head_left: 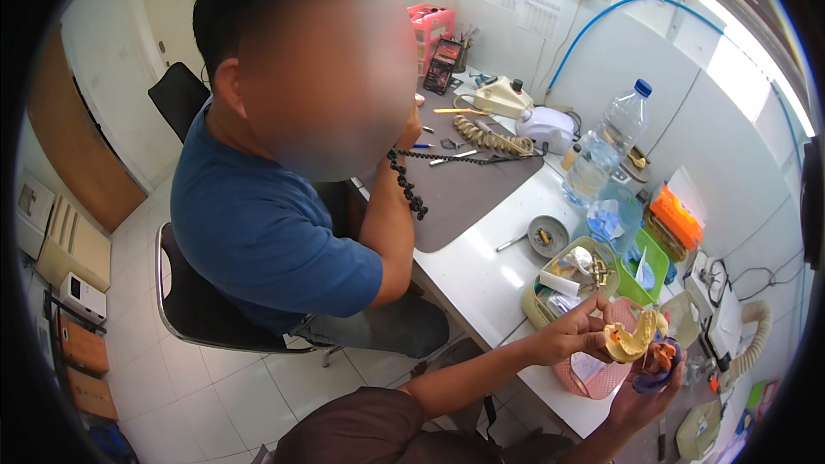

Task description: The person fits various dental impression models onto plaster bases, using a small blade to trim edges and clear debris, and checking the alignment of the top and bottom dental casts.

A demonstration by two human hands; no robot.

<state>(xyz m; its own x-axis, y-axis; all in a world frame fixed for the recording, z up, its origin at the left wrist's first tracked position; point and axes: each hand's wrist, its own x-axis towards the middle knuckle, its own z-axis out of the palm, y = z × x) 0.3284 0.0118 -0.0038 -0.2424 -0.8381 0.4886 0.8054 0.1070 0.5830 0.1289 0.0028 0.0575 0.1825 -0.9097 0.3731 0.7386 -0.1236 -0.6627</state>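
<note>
My left hand (569, 333) pinches a pale yellow dental cast (626, 344), curved like a horseshoe, between thumb and fingers. Close beside it, my right hand (634, 412) is wrapped round a dental piece with a purple rim and orange inside (660, 359); its exact kind I cannot make out. The two pieces overlap in the view, and whether they touch is unclear. Both hands are above the table's near right part, over a pink basket (583, 378). A beige basket (537, 302) with a white roll and metal pieces stands just beyond my left hand.
A co-worker in a blue shirt (258, 215) sits at the left. On the white table (468, 279) stand an ashtray (547, 236), a large water bottle (606, 142), a green basket (644, 266) and an orange box (677, 216). A grey mat (481, 198) carries coiled cords and tools.
</note>
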